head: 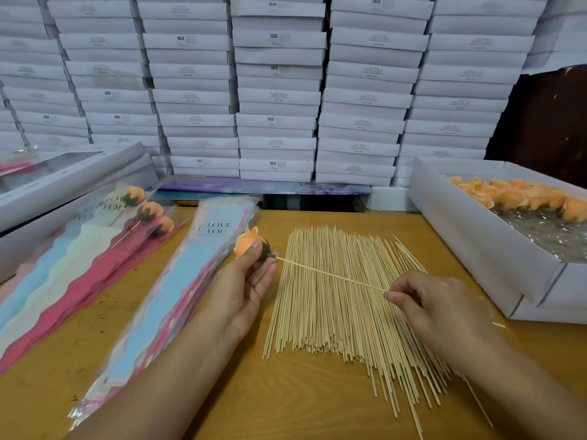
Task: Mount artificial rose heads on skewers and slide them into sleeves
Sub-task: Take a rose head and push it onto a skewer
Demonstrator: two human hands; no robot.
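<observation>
Head camera, looking down at a wooden counter (317, 408): two bare hands are working in front of a wall of stacked white boxes. The left hand (244, 287) is holding a peach rose head (247, 241) between curled thumb and fingertips, its green base facing right. The right hand (435, 300) is pinching the far end of one skewer (330, 276) with its fingers curled. This skewer is running as a shallow diagonal, from the right hand up and leftward, its tip meeting the green base of the rose. Both hands are hovering over a loose pile of skewers (336, 312) lying with their lengths pointing away from the person.

Empty sleeves (190, 281) printed "LOVE YOU" are lying just left of the left hand, long axis angled away, open mouths at the far end. That hand is nearer to them, so the sliding step likely calls for a swing leftward. Finished roses in sleeves (139, 214) are lying further left. A box of rose heads (514, 198) is sitting at right.
</observation>
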